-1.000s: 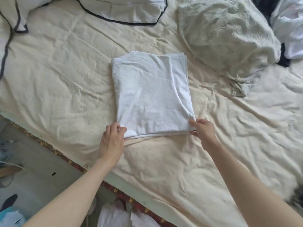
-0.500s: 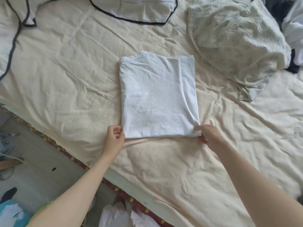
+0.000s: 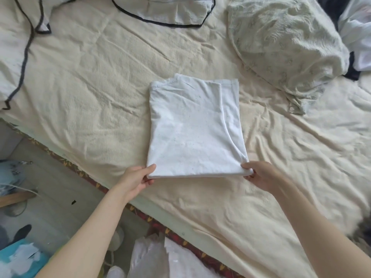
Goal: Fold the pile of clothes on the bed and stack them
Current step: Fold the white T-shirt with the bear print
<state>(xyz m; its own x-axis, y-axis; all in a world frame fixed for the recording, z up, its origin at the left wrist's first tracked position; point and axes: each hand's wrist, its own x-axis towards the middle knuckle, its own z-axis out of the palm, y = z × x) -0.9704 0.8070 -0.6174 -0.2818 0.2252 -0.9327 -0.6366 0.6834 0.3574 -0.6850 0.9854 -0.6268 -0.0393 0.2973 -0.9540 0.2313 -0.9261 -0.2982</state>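
A folded white t-shirt lies as a tall rectangle in the middle of the cream bed sheet. My left hand pinches its near left corner, thumb on top and fingers underneath. My right hand pinches the near right corner the same way. The near edge is lifted slightly off the sheet. A heap of white and dark clothes sits at the far right edge of the bed.
A pale green patterned pillow lies at the back right. White bedding with black piping lies along the back and left. The bed's edge runs diagonally at lower left, with floor clutter and white bags below.
Both hands have shifted from resting at the shirt's near corners to pinching them, and the near edge has risen a little.
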